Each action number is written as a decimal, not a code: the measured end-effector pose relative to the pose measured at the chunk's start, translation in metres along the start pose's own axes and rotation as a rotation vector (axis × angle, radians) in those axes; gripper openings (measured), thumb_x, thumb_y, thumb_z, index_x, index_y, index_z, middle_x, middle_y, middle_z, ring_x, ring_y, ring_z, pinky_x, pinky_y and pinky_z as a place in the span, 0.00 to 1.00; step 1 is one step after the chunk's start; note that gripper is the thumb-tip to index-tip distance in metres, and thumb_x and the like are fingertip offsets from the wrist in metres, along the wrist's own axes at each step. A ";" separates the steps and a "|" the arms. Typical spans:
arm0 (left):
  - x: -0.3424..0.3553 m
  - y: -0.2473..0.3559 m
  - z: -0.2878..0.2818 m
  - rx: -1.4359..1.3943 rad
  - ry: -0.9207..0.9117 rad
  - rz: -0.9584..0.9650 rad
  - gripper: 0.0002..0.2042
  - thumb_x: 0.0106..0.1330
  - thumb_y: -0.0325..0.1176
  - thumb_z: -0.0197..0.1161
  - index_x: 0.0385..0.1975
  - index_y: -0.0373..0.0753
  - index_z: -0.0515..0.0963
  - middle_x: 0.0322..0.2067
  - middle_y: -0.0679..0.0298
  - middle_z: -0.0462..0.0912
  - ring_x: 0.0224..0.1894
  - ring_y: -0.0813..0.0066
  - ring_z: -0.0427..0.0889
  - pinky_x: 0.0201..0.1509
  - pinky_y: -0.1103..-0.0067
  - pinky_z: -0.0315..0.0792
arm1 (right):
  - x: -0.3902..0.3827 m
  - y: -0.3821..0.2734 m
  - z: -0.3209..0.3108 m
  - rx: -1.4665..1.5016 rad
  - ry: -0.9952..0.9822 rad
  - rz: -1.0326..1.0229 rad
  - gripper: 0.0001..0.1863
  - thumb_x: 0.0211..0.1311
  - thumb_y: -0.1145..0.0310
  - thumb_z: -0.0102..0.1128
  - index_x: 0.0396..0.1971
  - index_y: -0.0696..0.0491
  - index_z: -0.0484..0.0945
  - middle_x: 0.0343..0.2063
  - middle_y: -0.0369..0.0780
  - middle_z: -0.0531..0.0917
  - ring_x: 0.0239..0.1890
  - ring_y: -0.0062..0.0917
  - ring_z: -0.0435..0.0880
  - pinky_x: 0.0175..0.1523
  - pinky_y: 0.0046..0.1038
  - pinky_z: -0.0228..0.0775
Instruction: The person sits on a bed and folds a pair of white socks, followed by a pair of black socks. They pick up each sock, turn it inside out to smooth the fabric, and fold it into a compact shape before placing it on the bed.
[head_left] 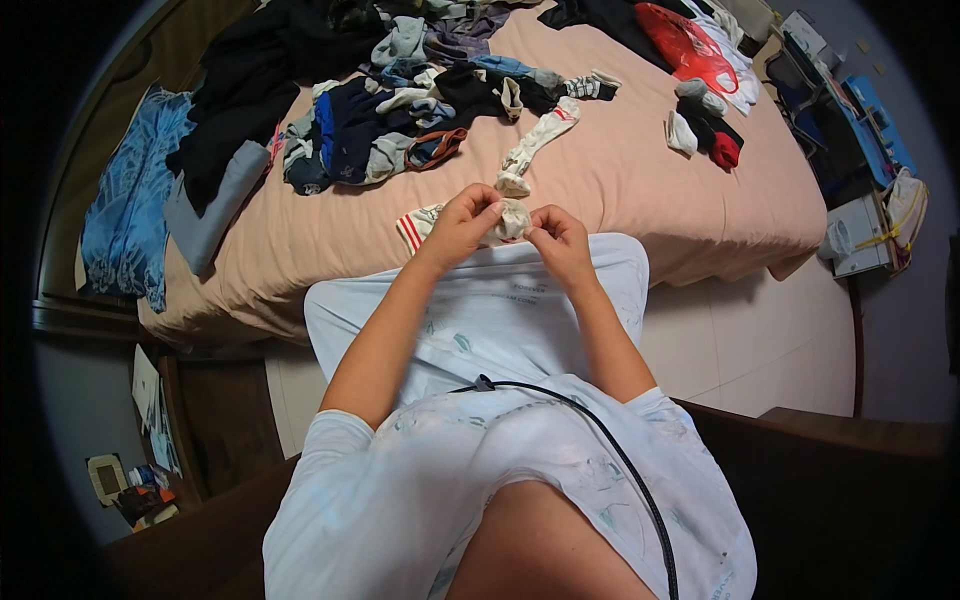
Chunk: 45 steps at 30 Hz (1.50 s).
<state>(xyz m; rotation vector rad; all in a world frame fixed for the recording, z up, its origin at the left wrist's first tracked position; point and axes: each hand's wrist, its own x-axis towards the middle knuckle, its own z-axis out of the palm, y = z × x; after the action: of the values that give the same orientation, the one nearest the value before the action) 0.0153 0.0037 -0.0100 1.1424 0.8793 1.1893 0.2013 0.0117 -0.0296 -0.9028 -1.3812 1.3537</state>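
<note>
My left hand (465,228) and my right hand (560,243) pinch a cream sock (513,220) between them, above the near edge of the bed. Its gathered opening faces up, and a cuff with red stripes trails out to the left beneath my left wrist. Just beyond my fingers lies a second cream sock (535,148) with red marks, stretched away on the sheet. Fingers of both hands are closed on the fabric.
A peach sheet (640,180) covers the bed. Many socks and dark clothes (370,120) are heaped at the far left. Grey, black and red socks (708,125) lie at the right, near a red plastic bag (690,45). A black cable (620,450) crosses my shirt.
</note>
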 end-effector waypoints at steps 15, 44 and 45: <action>0.000 -0.008 0.002 0.186 -0.039 0.126 0.11 0.65 0.30 0.60 0.45 0.35 0.73 0.38 0.68 0.77 0.38 0.84 0.74 0.44 0.86 0.70 | 0.005 -0.023 0.006 0.163 -0.026 0.089 0.07 0.63 0.71 0.57 0.37 0.59 0.77 0.32 0.36 0.81 0.30 0.16 0.77 0.37 0.20 0.70; 0.001 -0.004 -0.009 -0.156 -0.070 -0.293 0.15 0.68 0.42 0.58 0.34 0.35 0.79 0.28 0.70 0.80 0.29 0.87 0.75 0.34 0.86 0.71 | 0.007 0.000 0.011 1.105 -0.092 0.408 0.07 0.67 0.70 0.46 0.35 0.56 0.73 0.32 0.39 0.81 0.35 0.25 0.81 0.44 0.29 0.76; 0.001 -0.007 -0.014 -0.096 -0.103 -0.314 0.14 0.68 0.42 0.58 0.34 0.36 0.79 0.27 0.70 0.79 0.28 0.87 0.75 0.34 0.86 0.71 | 0.008 0.004 0.008 1.135 -0.096 0.406 0.07 0.67 0.70 0.46 0.35 0.56 0.73 0.32 0.39 0.81 0.35 0.25 0.81 0.45 0.30 0.76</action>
<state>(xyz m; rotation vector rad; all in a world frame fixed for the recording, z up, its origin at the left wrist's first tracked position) 0.0040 0.0076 -0.0196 0.9393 0.8765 0.8982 0.1907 0.0178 -0.0315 -0.3200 -0.2976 2.1343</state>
